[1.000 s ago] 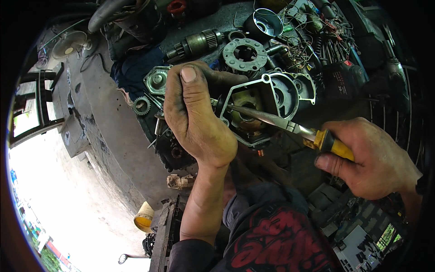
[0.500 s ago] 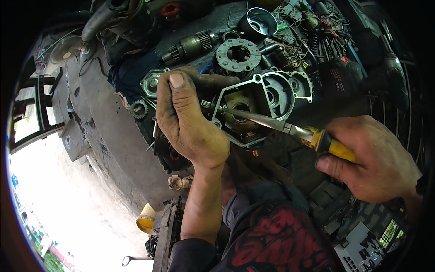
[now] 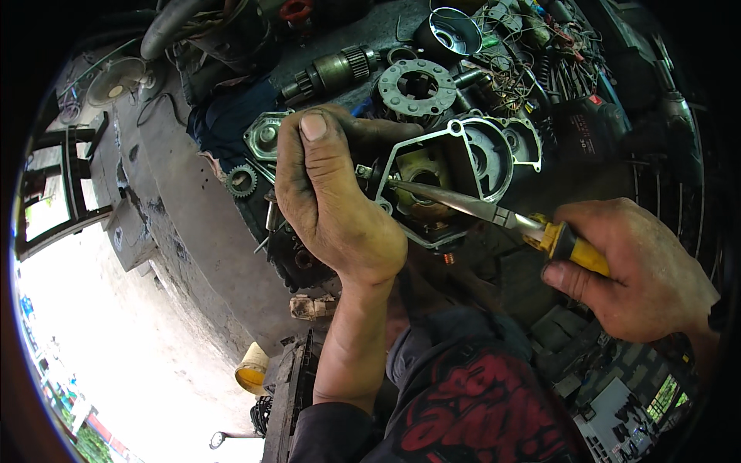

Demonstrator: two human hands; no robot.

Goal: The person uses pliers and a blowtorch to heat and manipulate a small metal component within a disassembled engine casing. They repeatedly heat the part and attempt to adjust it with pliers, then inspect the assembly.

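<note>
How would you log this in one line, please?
right hand: gripping yellow-handled pliers; left hand: curled beside metal housing; plier tips: near its left wall

the right hand (image 3: 637, 272) holds yellow-handled pliers (image 3: 505, 217) across an open metal housing (image 3: 461, 154).

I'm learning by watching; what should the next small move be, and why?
Probably a gentle squeeze of the yellow-handled pliers by the right hand before any pull: their tips reach the left edge of the open metal housing, close to the left hand, and whether they grip anything is too small to tell.
</note>
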